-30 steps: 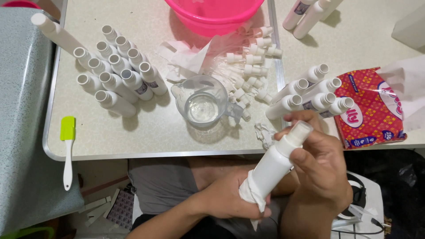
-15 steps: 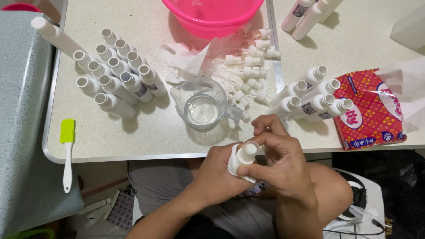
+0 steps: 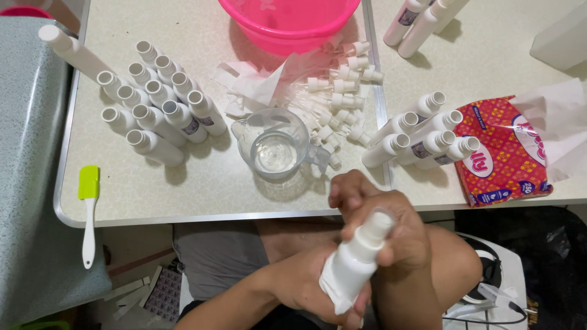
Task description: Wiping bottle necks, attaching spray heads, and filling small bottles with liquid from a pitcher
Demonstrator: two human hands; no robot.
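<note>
White plastic spray bottle [image 3: 353, 264] held below table edge, tilted, cap end up. Left hand [image 3: 306, 287] wrapped around bottle base over white tissue. Right hand [image 3: 385, 229] closed around spray cap at neck. Clear glass measuring jug [image 3: 273, 145] on speckled tabletop [image 3: 183, 189], just beyond hands. Loose white spray pumps [image 3: 339, 101] piled beside jug. Open-necked cylindrical white bottles [image 3: 153, 110] clustered left. Red tissue pack [image 3: 501, 153] right.

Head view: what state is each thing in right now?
White plastic spray bottle: capped, tilted, held by left hand and right hand.
Uncapped white bottles: open, upright.
Clear measuring jug: partly filled with clear liquid.
Red tissue pack: open, tissue sticking out.
</note>
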